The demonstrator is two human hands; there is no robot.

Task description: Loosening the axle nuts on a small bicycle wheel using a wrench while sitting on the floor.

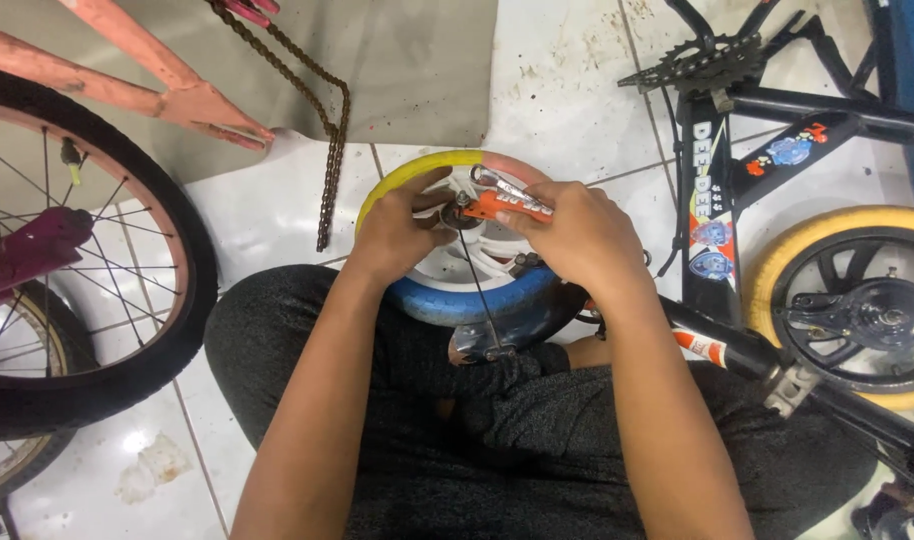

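Note:
A small bicycle wheel (pixel 447 295) with a white plastic rim and a yellow and blue tyre stands upright in front of my knees. My left hand (pixel 402 225) grips its hub from the left. My right hand (pixel 577 235) holds an orange-handled adjustable wrench (pixel 507 200), whose metal jaw sits on the axle nut at the hub. A thin metal stay (pixel 477 290) runs down from the axle to a bracket near my lap.
A black child's bicycle frame (pixel 767 160) with a yellow-tyred wheel (pixel 847 300) lies at the right. A pink bicycle frame (pixel 167 95) and spoked wheel (pixel 77 250) stand at the left. A rusty chain (pixel 332 140) hangs over grey cardboard (pixel 417 60) on the white tiled floor.

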